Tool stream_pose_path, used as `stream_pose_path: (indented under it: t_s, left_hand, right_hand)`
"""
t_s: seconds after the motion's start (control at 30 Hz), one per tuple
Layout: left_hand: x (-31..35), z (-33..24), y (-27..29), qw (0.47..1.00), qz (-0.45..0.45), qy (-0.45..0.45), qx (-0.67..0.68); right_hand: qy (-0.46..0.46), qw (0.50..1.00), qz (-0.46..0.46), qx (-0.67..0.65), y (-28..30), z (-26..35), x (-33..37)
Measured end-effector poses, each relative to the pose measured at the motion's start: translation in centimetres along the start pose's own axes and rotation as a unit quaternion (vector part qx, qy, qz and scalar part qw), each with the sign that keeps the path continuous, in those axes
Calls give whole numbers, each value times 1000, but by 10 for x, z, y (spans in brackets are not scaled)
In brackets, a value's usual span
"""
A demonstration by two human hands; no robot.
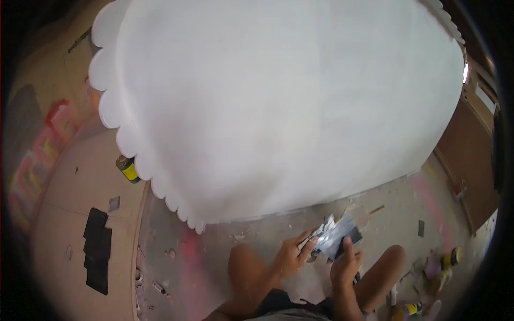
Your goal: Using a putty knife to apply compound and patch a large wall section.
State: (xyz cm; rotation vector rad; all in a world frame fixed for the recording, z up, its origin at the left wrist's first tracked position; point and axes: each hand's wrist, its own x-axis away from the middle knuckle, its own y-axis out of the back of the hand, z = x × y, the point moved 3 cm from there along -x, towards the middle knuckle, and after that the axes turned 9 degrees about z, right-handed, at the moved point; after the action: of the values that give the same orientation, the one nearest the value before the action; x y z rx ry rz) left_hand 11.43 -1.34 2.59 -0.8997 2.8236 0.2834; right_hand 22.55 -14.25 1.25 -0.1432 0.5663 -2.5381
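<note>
Fingers closed, my left hand grips a thin silvery plate with a crumpled-looking, shiny upper part. My right hand has its thumb pressed on a flat grey rectangular plate that looks like a filler spreader, darker at its right end. The two plates meet or overlap between my hands; whether they touch is unclear. Both hands are above the floor, between my bent knees. Just beyond them rises a large white curved shell with a scalloped left edge. The handle end of the left plate is hidden by my fingers.
A can with a yellow label stands by the shell's left edge, near black sheets on a pale board. Right of me lie a yellow-labelled can, another can and scraps. A brown panel leans farther right.
</note>
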Motion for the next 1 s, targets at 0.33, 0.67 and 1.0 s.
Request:
stream_pose_path:
  t_s: [0.33,0.67,1.0]
  left_hand:
    - [-39,35,-54,804,18,193,562]
    - [-63,72,-116,857,65,240,452]
    - [-124,151,-195,969,86,105,205]
  right_hand:
    - [233,969,-81,-12,54,60,-62]
    - [66,781,150,603,134,17,-50]
    - [111,676,111,720,138,-24,-109]
